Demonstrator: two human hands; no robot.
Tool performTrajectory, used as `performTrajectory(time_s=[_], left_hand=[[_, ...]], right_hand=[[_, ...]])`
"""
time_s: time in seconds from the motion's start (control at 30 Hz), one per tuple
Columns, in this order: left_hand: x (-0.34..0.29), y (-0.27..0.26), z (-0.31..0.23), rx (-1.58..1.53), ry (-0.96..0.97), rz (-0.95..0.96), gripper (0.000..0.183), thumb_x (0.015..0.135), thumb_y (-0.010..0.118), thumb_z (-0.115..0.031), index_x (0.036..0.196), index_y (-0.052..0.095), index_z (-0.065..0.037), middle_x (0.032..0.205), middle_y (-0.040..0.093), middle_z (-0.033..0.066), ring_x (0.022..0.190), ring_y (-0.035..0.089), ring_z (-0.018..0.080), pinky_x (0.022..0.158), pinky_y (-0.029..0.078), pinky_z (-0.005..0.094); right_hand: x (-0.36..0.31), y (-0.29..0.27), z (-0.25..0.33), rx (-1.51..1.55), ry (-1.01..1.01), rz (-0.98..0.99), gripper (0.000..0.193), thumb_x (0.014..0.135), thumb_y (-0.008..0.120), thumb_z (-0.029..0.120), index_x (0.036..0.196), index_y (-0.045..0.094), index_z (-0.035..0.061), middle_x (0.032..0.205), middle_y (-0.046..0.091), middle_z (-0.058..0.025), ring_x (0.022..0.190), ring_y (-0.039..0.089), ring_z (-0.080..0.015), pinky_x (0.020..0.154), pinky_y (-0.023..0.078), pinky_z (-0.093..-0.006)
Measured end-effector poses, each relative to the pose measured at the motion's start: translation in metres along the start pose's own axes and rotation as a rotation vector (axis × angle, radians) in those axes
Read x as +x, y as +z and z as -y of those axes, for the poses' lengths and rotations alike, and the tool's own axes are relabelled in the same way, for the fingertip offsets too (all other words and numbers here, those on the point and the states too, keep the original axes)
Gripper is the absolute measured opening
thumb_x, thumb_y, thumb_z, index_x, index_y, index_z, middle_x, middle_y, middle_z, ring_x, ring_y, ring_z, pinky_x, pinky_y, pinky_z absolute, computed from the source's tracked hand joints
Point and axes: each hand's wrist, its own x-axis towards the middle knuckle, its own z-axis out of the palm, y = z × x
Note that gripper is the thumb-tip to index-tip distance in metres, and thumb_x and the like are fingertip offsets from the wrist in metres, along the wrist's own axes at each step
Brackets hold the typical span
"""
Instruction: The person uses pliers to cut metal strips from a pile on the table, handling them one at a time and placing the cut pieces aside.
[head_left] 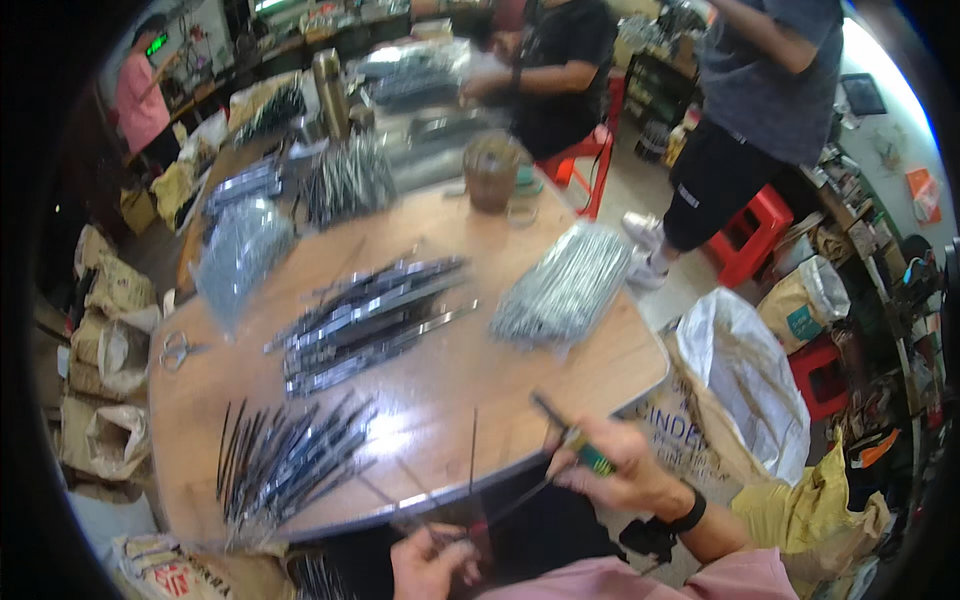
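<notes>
My right hand (628, 468) is closed around a slim dark tool (572, 438) with a yellow-green band; blur hides its exact kind. Lower down, by the table's front edge, my left hand (430, 565) has its fingers pinched together on thin strips blurred by motion. One thin dark strip (474, 450) stands up near that hand. To the left, dark thin strips (290, 460) fan out of a clear plastic bag on the table. Beyond them lies a pile of glossy black strips (365, 325). A clear bag of silvery rods (565, 285) rests at the right.
Scissors (178, 350) lie at the table's left edge, near a filled clear bag (242, 255). A brown container (490, 175) and a metal flask (330, 95) stand farther back. An open white sack (745, 375) is right of the table. Two people are across the table, near red stools (750, 235).
</notes>
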Motion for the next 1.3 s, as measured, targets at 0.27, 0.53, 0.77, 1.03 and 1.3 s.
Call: performTrajectory(time_s=[0.27,0.53,0.77,1.03,1.3], left_hand=[[0.009,-0.004,-0.001,-0.089,-0.156,0.060,0.011,0.087,0.068,-0.001,0.097,0.063,0.003,0.076,0.067,0.0118,0.057,0.064,0.0163,0.052,0.051,0.0258],[0.008,-0.005,0.004,0.004,-0.282,0.194,0.010,0.088,0.067,0.001,0.097,0.063,0.005,0.075,0.067,0.0112,0.060,0.064,0.0155,0.053,0.052,0.0258],[0.002,-0.003,0.000,-0.027,-0.362,0.229,0.006,0.088,0.067,0.001,0.091,0.062,0.004,0.074,0.064,0.0060,0.059,0.059,0.0088,0.055,0.047,0.0218],[0.002,-0.006,0.004,-0.042,-0.343,0.235,0.008,0.088,0.067,0.001,0.092,0.061,0.004,0.077,0.065,0.0066,0.061,0.060,0.0088,0.057,0.048,0.0220],[0.031,-0.025,-0.011,0.064,0.018,0.458,0.027,0.091,0.060,-0.003,0.116,0.062,0.008,0.097,0.068,0.0136,0.087,0.066,0.0180,0.079,0.053,0.0298]], right_hand=[[0.012,-0.006,-0.020,0.027,0.001,0.013,0.016,0.069,0.075,-0.003,0.083,0.070,0.0012,0.100,0.063,-0.0105,0.087,0.061,-0.0210,0.076,0.049,-0.0328],[0.015,0.018,-0.021,-0.406,-0.206,0.242,0.027,0.066,0.075,0.004,0.092,0.068,0.0057,0.105,0.062,-0.0095,0.089,0.057,-0.0296,0.089,0.040,-0.0412],[0.013,0.028,-0.027,-0.423,-0.238,0.359,0.023,0.069,0.067,0.005,0.092,0.067,0.0089,0.097,0.056,-0.0094,0.095,0.055,-0.0272,0.094,0.038,-0.0455],[0.013,0.029,-0.023,-0.473,-0.195,0.479,0.029,0.063,0.068,0.002,0.092,0.068,0.0040,0.103,0.059,-0.0113,0.093,0.054,-0.0278,0.092,0.037,-0.0434],[0.010,0.032,-0.013,-0.485,-0.242,0.417,0.013,0.071,0.063,0.008,0.083,0.067,0.0050,0.094,0.056,-0.0119,0.085,0.053,-0.0286,0.087,0.036,-0.0452]])
